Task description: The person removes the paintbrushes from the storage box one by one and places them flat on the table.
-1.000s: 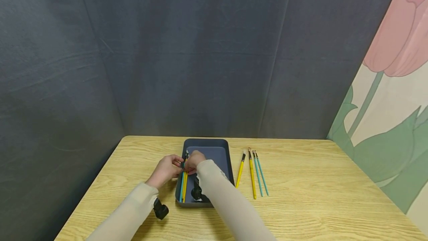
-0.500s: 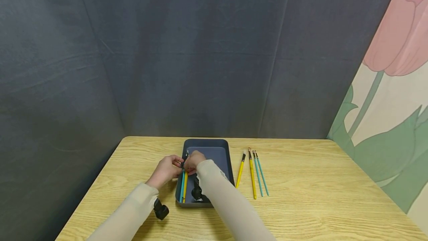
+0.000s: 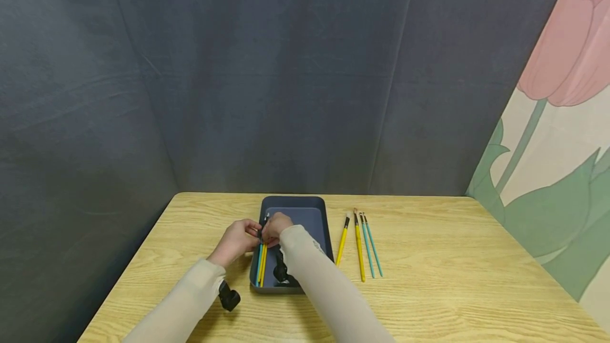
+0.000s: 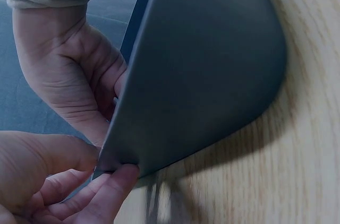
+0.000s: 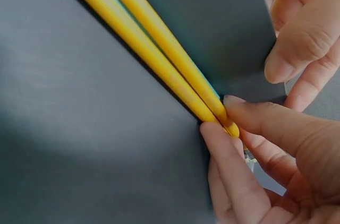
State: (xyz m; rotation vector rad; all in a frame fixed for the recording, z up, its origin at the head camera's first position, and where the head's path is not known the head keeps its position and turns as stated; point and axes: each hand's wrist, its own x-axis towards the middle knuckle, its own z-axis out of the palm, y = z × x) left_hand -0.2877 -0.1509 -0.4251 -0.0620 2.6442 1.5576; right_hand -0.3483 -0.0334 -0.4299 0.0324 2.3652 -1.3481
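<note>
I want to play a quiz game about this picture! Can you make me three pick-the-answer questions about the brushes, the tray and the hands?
1. Where do the loose brushes lie?
A) in the tray
B) on the table, right of the tray
C) on the floor

2. How many loose brushes are there?
A) two
B) four
C) six

3. What is the right hand doing?
A) pinching yellow brushes
B) lying flat on the table
C) waving in the air

Answers:
1 B: they lie on the wooden table, beside the dark tray.
2 B: two yellow and two teal.
3 A: its fingers pinch the yellow brushes over the tray, with the left hand close beside.
</note>
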